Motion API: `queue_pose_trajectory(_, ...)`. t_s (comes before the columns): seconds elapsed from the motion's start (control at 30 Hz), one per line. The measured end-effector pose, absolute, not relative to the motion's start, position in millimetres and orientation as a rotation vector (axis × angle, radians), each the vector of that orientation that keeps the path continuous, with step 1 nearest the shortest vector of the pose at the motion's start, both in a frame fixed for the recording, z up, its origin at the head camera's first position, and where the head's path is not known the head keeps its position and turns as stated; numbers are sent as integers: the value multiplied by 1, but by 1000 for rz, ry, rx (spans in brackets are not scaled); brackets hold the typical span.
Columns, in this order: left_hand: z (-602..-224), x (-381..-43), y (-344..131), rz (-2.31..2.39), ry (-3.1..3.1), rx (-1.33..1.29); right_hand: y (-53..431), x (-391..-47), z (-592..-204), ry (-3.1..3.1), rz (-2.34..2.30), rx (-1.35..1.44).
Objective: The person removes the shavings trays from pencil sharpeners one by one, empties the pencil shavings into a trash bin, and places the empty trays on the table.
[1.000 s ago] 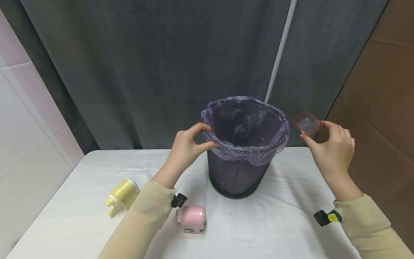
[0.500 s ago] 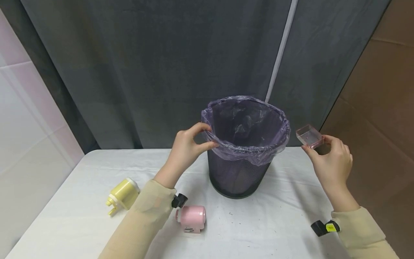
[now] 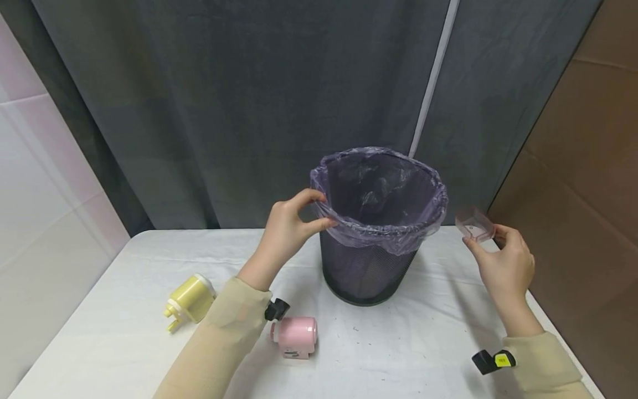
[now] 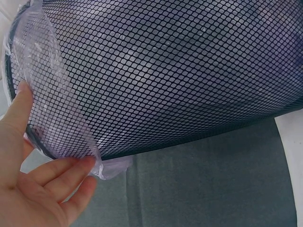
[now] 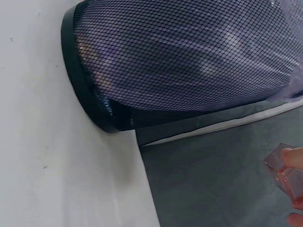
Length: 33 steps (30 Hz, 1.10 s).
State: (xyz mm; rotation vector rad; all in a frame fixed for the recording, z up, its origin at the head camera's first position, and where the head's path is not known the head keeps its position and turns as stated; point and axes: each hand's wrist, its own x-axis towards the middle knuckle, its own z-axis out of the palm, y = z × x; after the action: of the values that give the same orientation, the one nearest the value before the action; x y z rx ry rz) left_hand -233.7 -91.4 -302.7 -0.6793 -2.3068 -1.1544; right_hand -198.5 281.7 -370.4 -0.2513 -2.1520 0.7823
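Note:
My left hand (image 3: 294,219) pinches the left part of the rim of a black mesh wastebasket (image 3: 366,271), over its purple plastic liner (image 3: 394,238). In the left wrist view, the thumb and fingertips lie against the mesh and the folded liner. To the right of the basket, my right hand (image 3: 505,263) holds a small clear pinkish plastic tray (image 3: 475,226) between thumb and fingers. The tray is raised, tilted and apart from the basket. Only part of the tray (image 5: 283,170) shows in the right wrist view, at the right edge.
A yellow crank pencil sharpener (image 3: 191,299) lies on its side at the left of the white-covered table (image 3: 399,354). A pink sharpener (image 3: 296,335) lies near the left wrist. Small dark specks dot the cloth. A dark curtain (image 3: 249,111) hangs behind; a brown panel (image 3: 583,194) stands at right.
My right hand has come down and slightly left with the tray, whose tilt has changed. The left hand keeps its place on the rim.

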Motion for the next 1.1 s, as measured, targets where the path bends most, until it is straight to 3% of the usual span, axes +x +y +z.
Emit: queue_pose_trajectory(1.1,-303,-233,-91,-1150,-2305,-674,275,-189,-437,-2345,871,-435)
